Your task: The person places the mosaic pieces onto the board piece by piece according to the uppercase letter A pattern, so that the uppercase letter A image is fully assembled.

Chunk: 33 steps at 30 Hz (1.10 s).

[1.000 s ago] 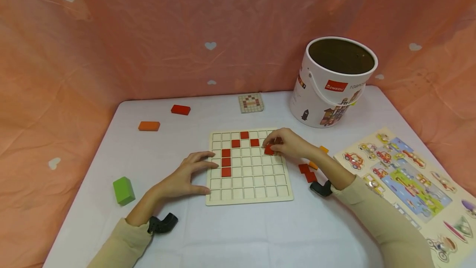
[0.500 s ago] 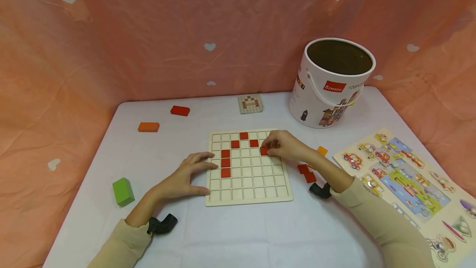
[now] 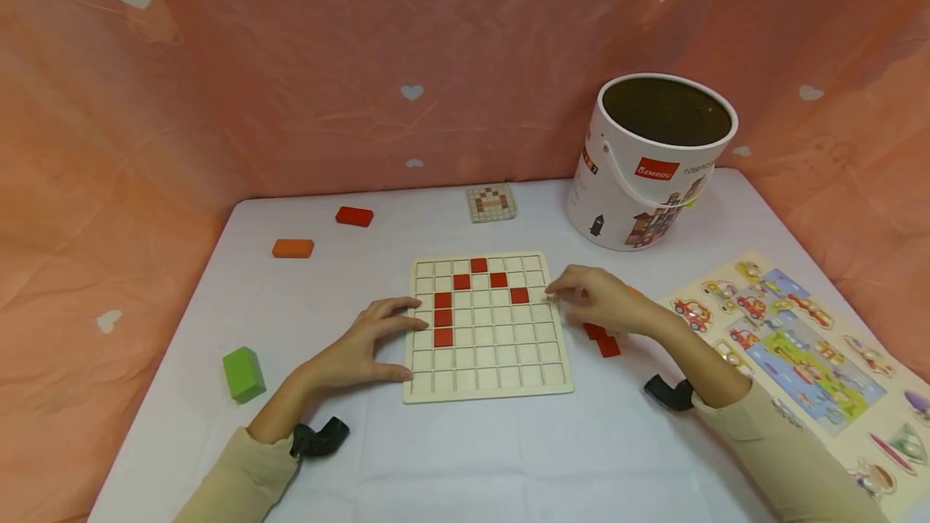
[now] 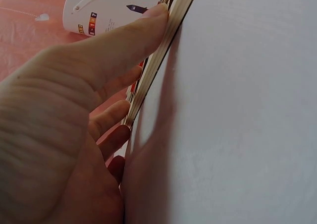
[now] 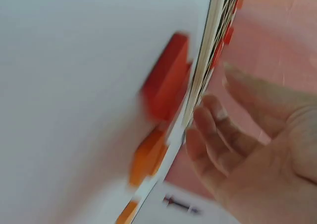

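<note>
A square wooden grid board (image 3: pixel 494 355) lies on the white table, with several red tiles in its cells; the rightmost red tile (image 3: pixel 519 295) sits in the third row. My left hand (image 3: pixel 366 345) rests at the board's left edge, fingers spread, thumb and fingertips touching the rim. Off the board's right edge hovers my right hand (image 3: pixel 606 299), fingers loosely bent and nothing between them, as the right wrist view confirms. Below it lie loose red tiles (image 3: pixel 607 345), partly hidden by the hand. Orange tiles (image 5: pixel 147 157) show beside them in the right wrist view.
A white bucket (image 3: pixel 625 208) stands at the back right, near a small pattern card (image 3: pixel 491 203). On the right lies a picture puzzle board (image 3: pixel 835 446). Red (image 3: pixel 354 217), orange (image 3: pixel 293 248) and green (image 3: pixel 244 374) blocks are at left.
My right hand has set the red tile into a cell in the third row, let go of it, and moved right off the board. The left hand stays put.
</note>
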Each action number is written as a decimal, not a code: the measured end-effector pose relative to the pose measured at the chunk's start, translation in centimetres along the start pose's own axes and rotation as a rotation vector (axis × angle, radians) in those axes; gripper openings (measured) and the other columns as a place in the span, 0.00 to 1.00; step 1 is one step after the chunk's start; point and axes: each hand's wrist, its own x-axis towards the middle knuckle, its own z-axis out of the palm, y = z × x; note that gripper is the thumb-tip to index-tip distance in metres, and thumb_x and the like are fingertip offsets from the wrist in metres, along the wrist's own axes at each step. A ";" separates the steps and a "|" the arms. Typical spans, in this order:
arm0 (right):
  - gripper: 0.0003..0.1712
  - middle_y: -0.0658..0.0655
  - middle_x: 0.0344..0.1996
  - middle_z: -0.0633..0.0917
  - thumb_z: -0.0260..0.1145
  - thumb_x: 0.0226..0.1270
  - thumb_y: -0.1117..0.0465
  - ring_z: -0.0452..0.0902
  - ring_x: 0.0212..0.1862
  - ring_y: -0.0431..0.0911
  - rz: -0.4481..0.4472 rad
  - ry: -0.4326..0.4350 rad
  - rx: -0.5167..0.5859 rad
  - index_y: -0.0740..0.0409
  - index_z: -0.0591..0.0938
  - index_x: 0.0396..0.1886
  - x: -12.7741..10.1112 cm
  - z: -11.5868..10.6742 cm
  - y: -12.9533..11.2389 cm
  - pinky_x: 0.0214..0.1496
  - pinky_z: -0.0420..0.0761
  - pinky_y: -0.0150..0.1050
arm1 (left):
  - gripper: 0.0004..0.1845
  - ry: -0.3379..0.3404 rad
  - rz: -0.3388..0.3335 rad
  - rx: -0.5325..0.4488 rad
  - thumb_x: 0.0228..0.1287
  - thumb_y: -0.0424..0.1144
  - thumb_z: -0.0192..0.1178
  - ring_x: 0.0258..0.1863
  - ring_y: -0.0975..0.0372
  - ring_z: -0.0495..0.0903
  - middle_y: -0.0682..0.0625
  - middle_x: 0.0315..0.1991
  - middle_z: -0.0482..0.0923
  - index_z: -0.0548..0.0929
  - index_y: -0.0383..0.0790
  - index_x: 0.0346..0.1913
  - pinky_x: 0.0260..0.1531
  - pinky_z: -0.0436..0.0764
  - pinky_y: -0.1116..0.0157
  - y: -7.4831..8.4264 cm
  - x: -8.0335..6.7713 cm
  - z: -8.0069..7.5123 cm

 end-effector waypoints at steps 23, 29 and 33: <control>0.18 0.50 0.39 0.80 0.73 0.57 0.74 0.74 0.41 0.45 0.033 -0.058 -0.037 0.61 0.84 0.47 -3.3 0.0 1.1 0.44 0.78 0.36 | 0.33 0.003 0.008 0.018 0.50 0.53 0.77 0.72 0.48 0.56 0.48 0.73 0.61 0.80 0.52 0.61 0.63 0.58 0.37 0.1 0.1 0.1; 0.12 0.50 0.38 0.83 0.70 0.60 0.74 0.75 0.41 0.47 0.003 0.013 0.041 0.60 0.84 0.43 -1.6 0.4 0.3 0.44 0.76 0.36 | 0.33 0.011 0.013 0.016 0.50 0.53 0.76 0.71 0.48 0.56 0.48 0.73 0.61 0.81 0.52 0.61 0.62 0.59 0.36 -0.1 0.0 0.1; 0.11 0.55 0.40 0.86 0.66 0.63 0.75 0.76 0.41 0.47 -0.061 0.001 0.102 0.64 0.85 0.45 0.4 1.1 -0.7 0.44 0.77 0.36 | 0.33 0.017 0.008 0.008 0.50 0.52 0.77 0.71 0.48 0.55 0.49 0.73 0.60 0.81 0.52 0.61 0.63 0.58 0.36 -0.1 -0.1 0.1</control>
